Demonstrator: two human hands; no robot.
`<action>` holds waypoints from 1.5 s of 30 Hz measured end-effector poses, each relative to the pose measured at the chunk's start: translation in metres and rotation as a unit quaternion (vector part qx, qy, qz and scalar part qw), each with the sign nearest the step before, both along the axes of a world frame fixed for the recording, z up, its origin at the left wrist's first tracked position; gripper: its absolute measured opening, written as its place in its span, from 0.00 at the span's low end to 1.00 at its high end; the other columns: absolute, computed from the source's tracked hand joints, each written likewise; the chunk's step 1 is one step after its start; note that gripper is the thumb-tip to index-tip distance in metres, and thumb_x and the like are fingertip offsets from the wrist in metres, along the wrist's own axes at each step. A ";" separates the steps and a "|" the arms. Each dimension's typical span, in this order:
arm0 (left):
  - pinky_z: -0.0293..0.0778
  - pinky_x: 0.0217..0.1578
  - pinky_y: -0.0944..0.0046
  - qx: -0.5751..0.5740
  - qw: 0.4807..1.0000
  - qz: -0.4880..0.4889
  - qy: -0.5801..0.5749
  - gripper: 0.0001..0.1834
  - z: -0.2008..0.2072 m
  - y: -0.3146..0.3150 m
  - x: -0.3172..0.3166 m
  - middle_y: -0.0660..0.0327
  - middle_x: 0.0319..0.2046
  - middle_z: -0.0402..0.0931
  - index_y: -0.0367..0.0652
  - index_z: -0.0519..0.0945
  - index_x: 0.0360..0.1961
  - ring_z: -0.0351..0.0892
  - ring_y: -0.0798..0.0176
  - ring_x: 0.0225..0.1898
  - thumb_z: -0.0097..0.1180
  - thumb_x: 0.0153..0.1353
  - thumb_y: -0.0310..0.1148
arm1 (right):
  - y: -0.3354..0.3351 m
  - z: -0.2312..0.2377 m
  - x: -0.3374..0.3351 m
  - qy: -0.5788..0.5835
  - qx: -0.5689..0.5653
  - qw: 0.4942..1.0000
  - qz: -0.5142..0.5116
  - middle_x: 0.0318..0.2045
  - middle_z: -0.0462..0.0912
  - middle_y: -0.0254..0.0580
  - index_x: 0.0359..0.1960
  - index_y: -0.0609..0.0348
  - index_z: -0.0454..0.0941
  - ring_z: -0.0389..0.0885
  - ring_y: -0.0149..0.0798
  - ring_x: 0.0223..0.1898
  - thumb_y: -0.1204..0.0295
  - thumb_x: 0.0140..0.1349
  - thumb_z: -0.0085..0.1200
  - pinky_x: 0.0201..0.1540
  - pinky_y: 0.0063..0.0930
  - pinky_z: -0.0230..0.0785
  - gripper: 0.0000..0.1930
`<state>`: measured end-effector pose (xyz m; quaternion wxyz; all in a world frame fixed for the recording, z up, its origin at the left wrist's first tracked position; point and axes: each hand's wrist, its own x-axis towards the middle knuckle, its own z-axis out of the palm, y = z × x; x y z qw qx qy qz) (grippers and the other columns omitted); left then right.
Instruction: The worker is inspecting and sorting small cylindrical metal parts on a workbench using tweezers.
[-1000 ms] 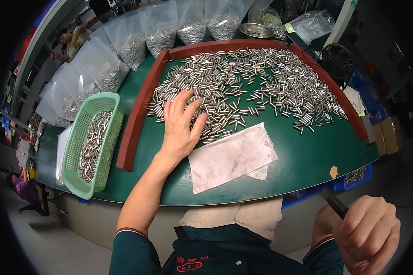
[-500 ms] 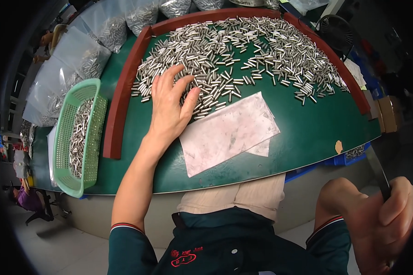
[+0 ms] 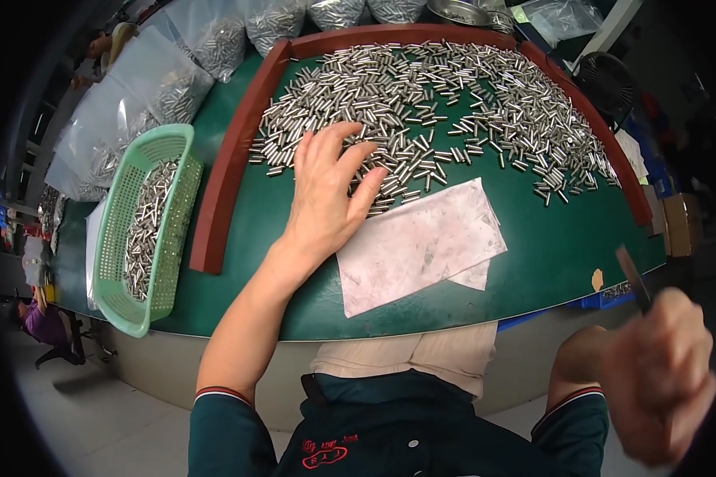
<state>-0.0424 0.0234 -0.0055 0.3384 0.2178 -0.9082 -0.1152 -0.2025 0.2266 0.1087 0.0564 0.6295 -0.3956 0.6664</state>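
Note:
My left hand (image 3: 326,191) lies flat with fingers spread on the green table (image 3: 549,262), its fingertips on the near edge of a wide heap of small metal cylinders (image 3: 437,103). A worn whitish sheet (image 3: 418,242) lies just right of that hand. My right hand (image 3: 664,381) is low at the right, off the table edge, closed around a thin dark tool (image 3: 632,278) that sticks up from the fist.
A red-brown raised border (image 3: 231,167) frames the heap on the left, back and right. A green plastic basket (image 3: 147,230) with metal cylinders stands at the left. Clear bags of cylinders (image 3: 159,87) line the back left. A dark fan (image 3: 608,83) sits at right.
My view has shifted so the table sits higher in the picture. My right hand has stayed at the lower right with the tool. My left hand stays on the heap's edge.

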 end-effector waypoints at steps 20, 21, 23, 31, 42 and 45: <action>0.59 0.42 0.60 -0.060 0.997 -0.047 -0.026 0.05 -0.005 -0.017 -0.036 0.61 0.31 0.69 0.41 0.77 0.29 0.67 0.59 0.38 0.53 0.49 0.27 | -0.105 -0.096 -0.015 -0.404 0.284 0.829 0.263 0.07 0.53 0.27 0.12 0.55 0.58 0.46 0.22 0.09 0.60 0.62 0.33 0.13 0.18 0.41 0.21; 0.59 0.41 0.60 -0.063 0.997 -0.044 -0.028 0.05 -0.005 -0.021 -0.038 0.61 0.31 0.70 0.41 0.77 0.29 0.67 0.59 0.38 0.53 0.50 0.27 | -0.103 -0.097 -0.015 -0.389 0.304 0.830 0.260 0.07 0.53 0.26 0.12 0.55 0.58 0.46 0.22 0.09 0.60 0.62 0.33 0.13 0.18 0.40 0.21; 0.59 0.41 0.60 -0.060 0.997 -0.040 -0.027 0.05 -0.005 -0.026 -0.042 0.61 0.30 0.70 0.40 0.78 0.29 0.67 0.59 0.37 0.53 0.49 0.27 | -0.100 -0.094 -0.018 -0.403 0.327 0.810 0.274 0.06 0.53 0.26 0.12 0.55 0.58 0.46 0.21 0.08 0.60 0.63 0.33 0.13 0.17 0.39 0.22; 0.58 0.39 0.61 -0.079 0.992 -0.044 -0.090 0.16 -0.007 -0.023 -0.055 0.61 0.31 0.68 0.45 0.80 0.34 0.65 0.61 0.39 0.47 0.44 0.20 | -0.123 -0.076 -0.036 -0.374 0.186 0.881 0.222 0.08 0.55 0.29 0.12 0.56 0.58 0.48 0.23 0.10 0.61 0.62 0.34 0.14 0.19 0.42 0.21; 0.54 0.45 0.60 -0.036 0.994 -0.057 -0.088 0.09 -0.002 -0.007 -0.042 0.63 0.32 0.68 0.45 0.80 0.28 0.65 0.62 0.41 0.51 0.43 0.26 | -0.117 -0.111 -0.041 -0.026 0.033 0.998 0.046 0.09 0.57 0.39 0.11 0.63 0.60 0.56 0.34 0.09 0.74 0.53 0.42 0.14 0.27 0.48 0.14; 0.56 0.42 0.60 -0.009 0.997 -0.031 -0.076 0.06 0.003 -0.012 -0.053 0.63 0.28 0.71 0.42 0.78 0.20 0.66 0.61 0.37 0.55 0.44 0.32 | -0.118 -0.115 -0.038 -0.049 0.023 0.998 0.037 0.09 0.57 0.38 0.11 0.63 0.59 0.55 0.33 0.09 0.74 0.54 0.43 0.14 0.27 0.47 0.15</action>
